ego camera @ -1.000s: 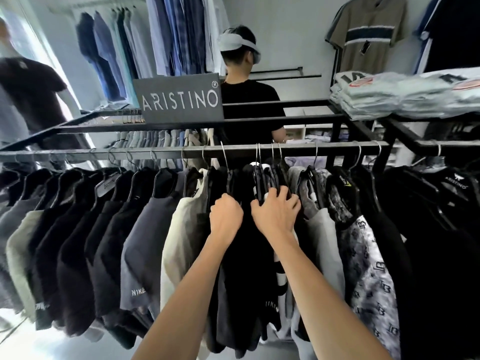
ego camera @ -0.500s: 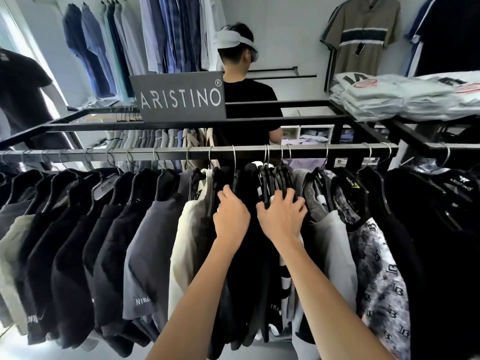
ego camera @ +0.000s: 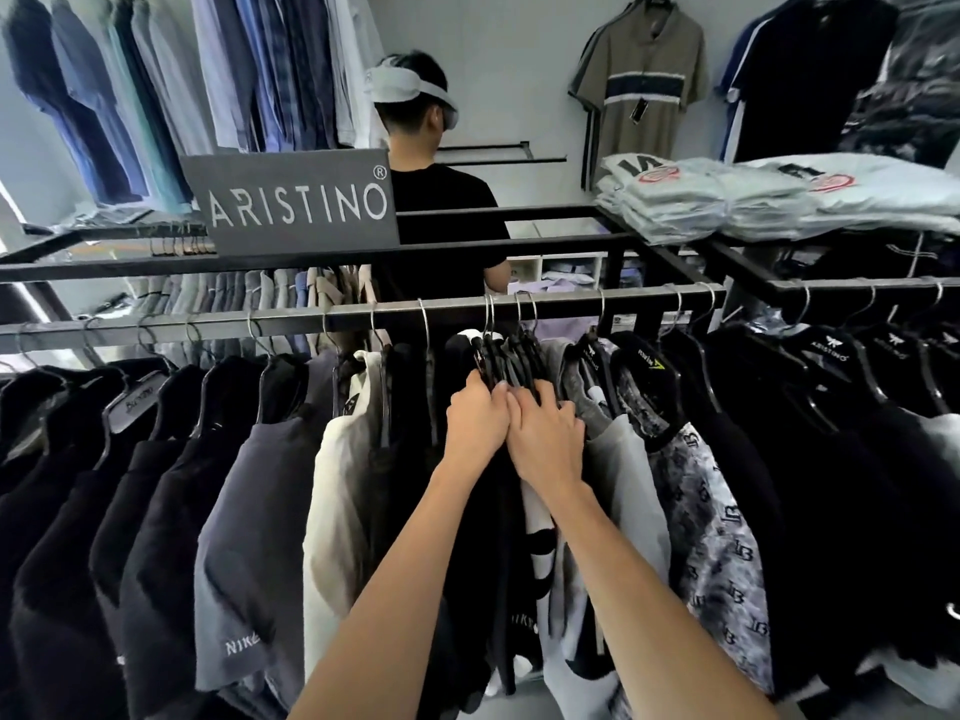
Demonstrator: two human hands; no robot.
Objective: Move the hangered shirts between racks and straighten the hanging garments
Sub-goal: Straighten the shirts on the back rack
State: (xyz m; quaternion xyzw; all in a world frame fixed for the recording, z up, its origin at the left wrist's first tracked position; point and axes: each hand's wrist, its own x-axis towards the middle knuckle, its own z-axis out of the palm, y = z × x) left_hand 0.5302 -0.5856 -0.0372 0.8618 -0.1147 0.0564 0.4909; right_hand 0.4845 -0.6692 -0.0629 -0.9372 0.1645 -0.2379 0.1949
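on the rail (ego camera: pixel 363 315), both hands around bunched black hangers (ego camera: pixel 511 356)

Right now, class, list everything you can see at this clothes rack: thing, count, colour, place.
rail: one, grey metal, across the middle.
bunched hangers: several, black, centre of the rail.
hung shirts: many, mostly black, grey and cream, along the rail.
patterned shirt: one, grey print, right of centre.
sign: one, grey, reads ARISTINO, on the upper frame.
folded shirts: stacks, pale, upper right shelf.
polo shirt: one, olive with dark stripe, back wall.
other person: one, black top, behind the rack.
left hand: grips the bunched hangers.
right hand: on the same hangers.
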